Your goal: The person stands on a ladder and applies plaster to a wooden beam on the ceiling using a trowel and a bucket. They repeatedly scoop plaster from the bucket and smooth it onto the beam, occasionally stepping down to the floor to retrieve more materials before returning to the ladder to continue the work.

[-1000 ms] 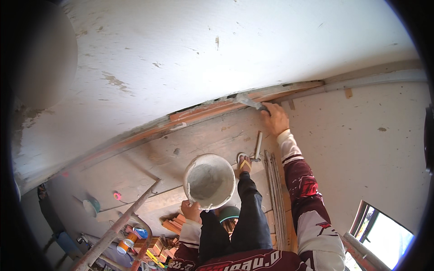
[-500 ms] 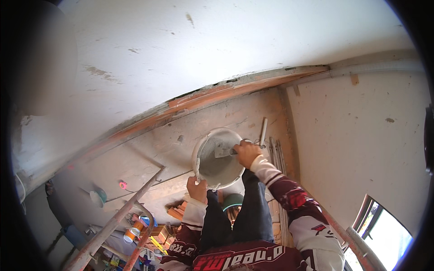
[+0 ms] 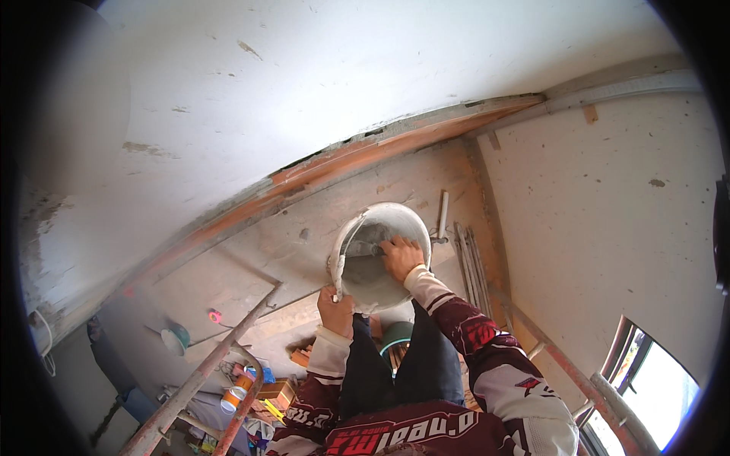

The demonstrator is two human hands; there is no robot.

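Note:
A whitish bucket (image 3: 411,219) is tilted in front of me above my thighs, with wet grey mortar (image 3: 370,283) inside and smears on its wall. My left hand (image 3: 335,310) grips the near left rim, fingers closed around it. Inside the mouth, my right hand (image 3: 402,258) is closed on the handle of a small flat-bladed trowel (image 3: 369,248). Its blade points left against the mortar-coated inner wall, and grey paste covers part of it, so its exact outline is hard to see.
Scaffold pipes rise at left (image 3: 220,353) and right (image 3: 566,353). A pale wall (image 3: 304,76) spans the far side, above an exposed brick ledge (image 3: 395,148). Far below lie a pink tape measure (image 3: 215,315), a green bowl (image 3: 177,340), long strips (image 3: 471,266) and bricks. A window (image 3: 654,384) stands right.
My right hand has moved left and deeper into the bucket with the trowel. The bucket has tipped and shifted slightly right, its rim still in my left hand. The view has shifted a little.

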